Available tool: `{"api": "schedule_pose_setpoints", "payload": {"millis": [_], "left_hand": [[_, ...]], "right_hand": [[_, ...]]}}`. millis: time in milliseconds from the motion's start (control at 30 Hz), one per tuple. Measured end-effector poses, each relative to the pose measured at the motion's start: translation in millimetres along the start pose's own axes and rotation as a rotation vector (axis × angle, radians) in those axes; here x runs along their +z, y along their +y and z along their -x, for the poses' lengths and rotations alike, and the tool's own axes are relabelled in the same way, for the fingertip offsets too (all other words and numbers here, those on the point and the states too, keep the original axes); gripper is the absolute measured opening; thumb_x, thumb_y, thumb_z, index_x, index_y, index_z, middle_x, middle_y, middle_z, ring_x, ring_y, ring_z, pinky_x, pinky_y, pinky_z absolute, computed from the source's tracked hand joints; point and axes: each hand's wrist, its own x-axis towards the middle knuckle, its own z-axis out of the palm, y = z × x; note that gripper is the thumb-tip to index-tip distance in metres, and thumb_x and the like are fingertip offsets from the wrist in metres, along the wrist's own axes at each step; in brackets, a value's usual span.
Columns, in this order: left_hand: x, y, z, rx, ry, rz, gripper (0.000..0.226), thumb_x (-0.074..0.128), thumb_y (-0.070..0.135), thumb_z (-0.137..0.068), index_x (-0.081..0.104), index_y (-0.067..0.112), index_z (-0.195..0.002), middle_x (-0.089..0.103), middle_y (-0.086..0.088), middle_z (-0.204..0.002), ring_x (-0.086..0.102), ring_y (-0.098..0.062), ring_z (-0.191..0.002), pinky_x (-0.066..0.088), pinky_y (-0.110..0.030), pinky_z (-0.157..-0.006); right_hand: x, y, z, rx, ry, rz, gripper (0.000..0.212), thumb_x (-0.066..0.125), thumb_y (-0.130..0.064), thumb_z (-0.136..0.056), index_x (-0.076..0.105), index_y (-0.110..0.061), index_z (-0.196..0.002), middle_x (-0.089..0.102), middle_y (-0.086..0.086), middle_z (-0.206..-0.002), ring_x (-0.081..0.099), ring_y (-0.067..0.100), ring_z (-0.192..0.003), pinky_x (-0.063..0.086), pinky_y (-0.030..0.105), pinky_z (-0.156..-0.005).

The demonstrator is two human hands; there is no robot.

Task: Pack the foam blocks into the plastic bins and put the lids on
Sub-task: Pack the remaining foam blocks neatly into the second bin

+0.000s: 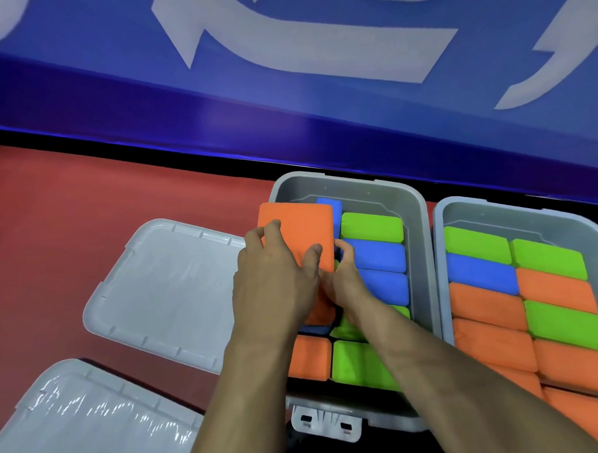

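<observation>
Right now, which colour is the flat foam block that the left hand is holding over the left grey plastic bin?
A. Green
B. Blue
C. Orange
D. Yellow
C. The left hand grips a flat orange foam block over the left side of the left grey plastic bin; green and blue blocks lie packed inside the bin.

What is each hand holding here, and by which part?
The left hand grips the orange foam block by its near half. The right hand reaches under its right edge; its hold is hidden.
</observation>
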Motion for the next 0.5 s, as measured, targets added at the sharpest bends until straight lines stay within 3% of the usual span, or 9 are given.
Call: {"api": "schedule_pose_setpoints", "payload": {"millis": [133,300,400,500], "left_hand": [[-3,-3,-2,-0.004,0.006,0.010,0.067,0.057,0.053,-0.095,0.036,0.020,-0.149,0.038,-0.005,-0.149,0.046,-0.031,-0.131,0.044,-0.046,-0.099],[-6,-4,-1,-0.003,0.027,0.042,0.068,0.059,0.052,-0.095,0.037,0.019,-0.150,0.040,-0.006,-0.148,0.048,-0.030,-0.129,0.045,-0.045,-0.099],[-3,-2,-1,0.002,0.031,0.044,0.068,0.059,0.052,-0.094,0.037,0.020,-0.149,0.040,-0.005,-0.148,0.049,-0.030,-0.129,0.046,-0.045,-0.099],[-1,-2,-2,-0.010,0.026,0.041,0.067,0.059,0.053,-0.094,0.038,0.020,-0.149,0.040,-0.005,-0.149,0.049,-0.030,-0.129,0.046,-0.045,-0.099]], "right_hand": [[-40,-7,7,-0.032,-0.166,0.140,0.069,0.083,-0.024,-0.082,0.042,-0.038,-0.136,0.072,0.005,-0.109,0.073,0.017,-0.088,0.057,0.031,-0.072],[-87,-19,-1,0.024,-0.423,0.440,0.063,0.088,-0.019,-0.076,0.055,-0.027,-0.128,0.073,0.004,-0.116,0.071,0.017,-0.103,0.057,0.039,-0.094],[-94,-29,-10,0.039,-0.617,0.747,0.074,0.092,-0.041,-0.068,0.057,-0.033,-0.133,0.068,-0.004,-0.128,0.062,0.006,-0.119,0.050,0.030,-0.104],[-88,-47,-21,0.017,-0.692,1.029,0.066,0.084,-0.047,-0.076,0.058,-0.038,-0.136,0.066,-0.017,-0.123,0.063,0.000,-0.110,0.048,0.020,-0.098]]}}
